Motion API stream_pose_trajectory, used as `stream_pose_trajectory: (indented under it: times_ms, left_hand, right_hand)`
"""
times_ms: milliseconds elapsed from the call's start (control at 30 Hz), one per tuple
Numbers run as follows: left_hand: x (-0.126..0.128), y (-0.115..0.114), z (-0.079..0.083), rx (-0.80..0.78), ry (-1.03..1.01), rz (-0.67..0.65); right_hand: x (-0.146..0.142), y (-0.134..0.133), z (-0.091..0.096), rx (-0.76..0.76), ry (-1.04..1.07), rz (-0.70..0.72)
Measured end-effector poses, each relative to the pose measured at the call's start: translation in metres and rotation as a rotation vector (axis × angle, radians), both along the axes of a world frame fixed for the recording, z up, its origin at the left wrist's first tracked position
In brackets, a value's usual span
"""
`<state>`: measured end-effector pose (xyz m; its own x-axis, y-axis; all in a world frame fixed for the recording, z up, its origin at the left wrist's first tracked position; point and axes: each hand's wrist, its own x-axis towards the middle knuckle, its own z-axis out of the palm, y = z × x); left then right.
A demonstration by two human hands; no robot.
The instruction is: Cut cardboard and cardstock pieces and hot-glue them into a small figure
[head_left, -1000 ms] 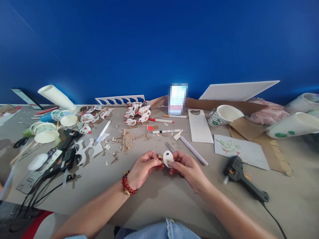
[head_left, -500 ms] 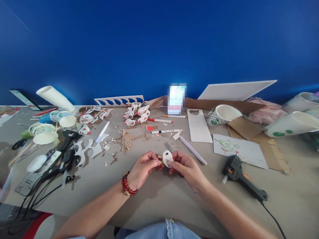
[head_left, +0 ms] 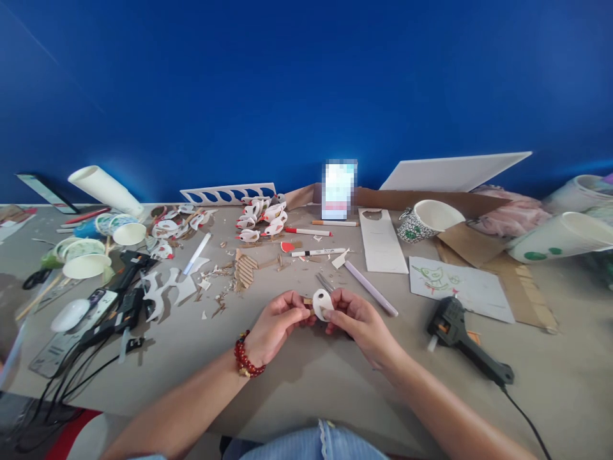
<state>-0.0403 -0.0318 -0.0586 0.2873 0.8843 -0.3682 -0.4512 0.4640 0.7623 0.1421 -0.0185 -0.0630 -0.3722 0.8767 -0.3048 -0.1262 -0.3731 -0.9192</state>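
Between both hands is a small white bird-shaped cutout (head_left: 321, 303) with a dark eye dot. My right hand (head_left: 361, 322) is closed on its right side, thumb in front. My left hand (head_left: 275, 329), with red beads at the wrist, pinches small brown cardboard strips (head_left: 308, 301) at the cutout's left edge. Whether the strips are fixed to the cutout I cannot tell. A pointed metal tool (head_left: 326, 282) lies just behind, partly hidden by my right hand. Finished-looking white birds with red beaks (head_left: 274, 223) stand in a group farther back.
A black glue gun (head_left: 460, 338) lies at right by a drawing (head_left: 483, 300). Paper cups (head_left: 435, 220) and cardboard stand behind it. Markers (head_left: 318, 253) and scraps (head_left: 246, 271) lie mid-table. More glue guns (head_left: 129, 310), cables and a power strip (head_left: 52, 351) crowd the left.
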Motion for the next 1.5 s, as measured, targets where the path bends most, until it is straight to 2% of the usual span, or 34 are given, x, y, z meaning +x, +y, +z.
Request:
stream_pose_trajectory:
  times_ms: [667, 933, 1267, 1500]
  left_hand:
    - [-0.0002, -0.0008, -0.0038, 0.018, -0.012, -0.010]
    - [-0.0019, -0.0006, -0.0095, 0.029, -0.122, -0.033]
    - [-0.0006, -0.0015, -0.0048, 0.037, -0.089, -0.052]
    - [-0.0043, -0.0048, -0.0076, 0.183, 0.017, -0.062]
  right_hand:
    - [0.0002, 0.0001, 0.0010, 0.019, 0.000, 0.001]
    - [0.0025, 0.0007, -0.0042, -0.008, 0.052, -0.016]
    - [0.0055, -0.0003, -0.0043, -0.024, 0.120, -0.038]
    - [0.0069, -0.0006, -0.0045, -0.078, 0.221, -0.040]
